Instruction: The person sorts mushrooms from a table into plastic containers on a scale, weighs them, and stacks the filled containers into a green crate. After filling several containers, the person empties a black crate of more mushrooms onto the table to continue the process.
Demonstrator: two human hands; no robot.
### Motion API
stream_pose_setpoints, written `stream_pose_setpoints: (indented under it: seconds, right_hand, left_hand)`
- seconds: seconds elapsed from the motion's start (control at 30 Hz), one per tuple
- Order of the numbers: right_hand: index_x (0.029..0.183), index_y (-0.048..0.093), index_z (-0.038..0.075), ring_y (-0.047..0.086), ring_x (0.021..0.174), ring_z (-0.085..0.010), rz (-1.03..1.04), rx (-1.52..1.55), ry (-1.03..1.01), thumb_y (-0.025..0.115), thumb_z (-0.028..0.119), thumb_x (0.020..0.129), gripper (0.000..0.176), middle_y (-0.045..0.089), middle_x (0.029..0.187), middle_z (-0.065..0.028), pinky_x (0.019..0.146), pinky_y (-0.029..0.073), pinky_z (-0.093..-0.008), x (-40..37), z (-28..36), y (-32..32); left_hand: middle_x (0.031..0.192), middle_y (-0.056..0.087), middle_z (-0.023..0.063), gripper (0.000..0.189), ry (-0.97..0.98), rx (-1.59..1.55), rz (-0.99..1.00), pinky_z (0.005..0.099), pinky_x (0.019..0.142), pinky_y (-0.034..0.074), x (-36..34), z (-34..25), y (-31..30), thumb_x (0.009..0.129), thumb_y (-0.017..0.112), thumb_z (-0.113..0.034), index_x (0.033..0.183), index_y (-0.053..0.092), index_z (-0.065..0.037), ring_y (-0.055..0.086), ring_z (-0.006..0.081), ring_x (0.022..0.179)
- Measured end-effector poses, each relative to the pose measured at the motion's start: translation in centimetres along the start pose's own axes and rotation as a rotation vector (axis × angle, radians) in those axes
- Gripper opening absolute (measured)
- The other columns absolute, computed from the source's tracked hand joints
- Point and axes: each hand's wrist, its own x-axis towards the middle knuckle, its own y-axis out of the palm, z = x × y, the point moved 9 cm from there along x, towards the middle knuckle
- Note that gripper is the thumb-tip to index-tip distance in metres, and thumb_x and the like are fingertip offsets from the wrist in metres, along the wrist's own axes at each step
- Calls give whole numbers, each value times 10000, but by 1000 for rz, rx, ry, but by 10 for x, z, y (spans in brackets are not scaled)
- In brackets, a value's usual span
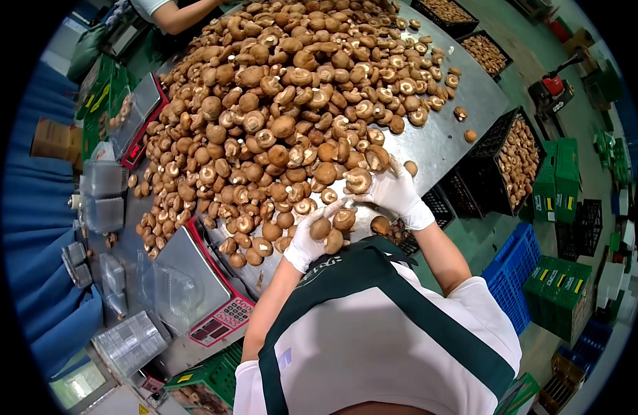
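Observation:
A large heap of brown mushrooms (284,90) covers the metal table (430,142). My left hand (311,238), in a white glove, is closed round several mushrooms (333,232) near the table's front edge. To its right, my right hand (395,194), also gloved in white, holds a mushroom (358,180) with its pale underside showing; another mushroom (377,158) touches its fingertips. The two hands are close together. A loose mushroom (380,225) sits between them and my apron.
A red-edged scale (222,297) with clear plastic trays (170,294) stands at the left front, another scale (144,117) behind it. Black crates of mushrooms (516,162) line the right side. A blue crate (511,277) is on the floor. Another person's arm (184,15) shows at the top.

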Motion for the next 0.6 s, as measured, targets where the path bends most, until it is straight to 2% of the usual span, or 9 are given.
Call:
stream_pose_setpoints:
  seconds: [0.03,0.1,0.13,0.17,0.23,0.37,0.43,0.53,0.6]
  right_hand:
    - [1386,285,111,306,1263,-462,28,136,36,324,530,908,638,330,1393,-199,978,236,-682,0,-6,7]
    - [1388,284,113,297,1262,-474,-12,186,88,312,564,894,669,325,1396,-205,967,244,-682,2,-11,8]
    - [1386,290,113,302,1255,-480,-49,218,92,315,573,888,678,325,1395,-209,963,251,-678,2,-13,4]
    - [1384,295,113,307,1249,-486,-86,250,94,319,582,882,687,324,1394,-214,960,259,-674,2,-15,-1]
    - [1380,307,112,324,1238,-486,-25,255,109,324,590,874,695,327,1390,-224,956,263,-671,2,-18,4]
    - [1374,319,112,335,1228,-495,3,250,94,333,589,868,696,334,1380,-236,961,250,-674,1,-21,5]
    - [1372,325,113,336,1224,-502,-4,238,95,339,590,864,697,337,1376,-241,963,246,-675,0,-23,5]
    - [1355,355,97,345,1238,-451,0,68,81,366,550,864,668,376,1360,-206,1010,224,-632,3,-29,-6]
    - [1352,334,49,301,1287,-368,400,254,-4,461,427,872,624,327,1392,-195,1067,195,-558,1,-25,12]
  left_hand:
    - [1355,411,94,674,4,-1,-6,286,988,380,0,1,-3,752,680,-54,1340,356,8,450,157,1183]
    - [1396,354,112,597,-38,12,98,501,902,437,1,6,3,895,343,-408,1399,289,-92,445,282,1205]
    - [1400,351,109,592,-184,-370,46,510,896,435,0,15,4,897,340,-405,1402,287,-102,448,286,1202]
    - [1400,351,109,592,-181,-371,43,510,896,435,-1,12,4,897,340,-405,1402,287,-102,448,286,1202]
    - [1375,382,78,545,-268,-676,90,473,877,466,-4,13,14,903,406,-327,1385,321,-88,459,244,1181]
    - [1382,378,72,538,-294,-682,52,502,849,472,-4,21,10,902,402,-349,1385,327,-124,468,250,1175]
    - [1372,396,113,590,-291,-551,-36,552,852,445,-3,28,-1,873,408,-429,1376,344,-128,474,323,1174]
    - [1344,421,144,584,-313,-604,-4,565,831,459,-3,26,4,877,418,-446,1356,366,-116,489,364,1149]
    - [1327,436,128,539,-344,-657,1,565,824,469,-4,30,1,889,428,-401,1342,375,-113,492,345,1151]
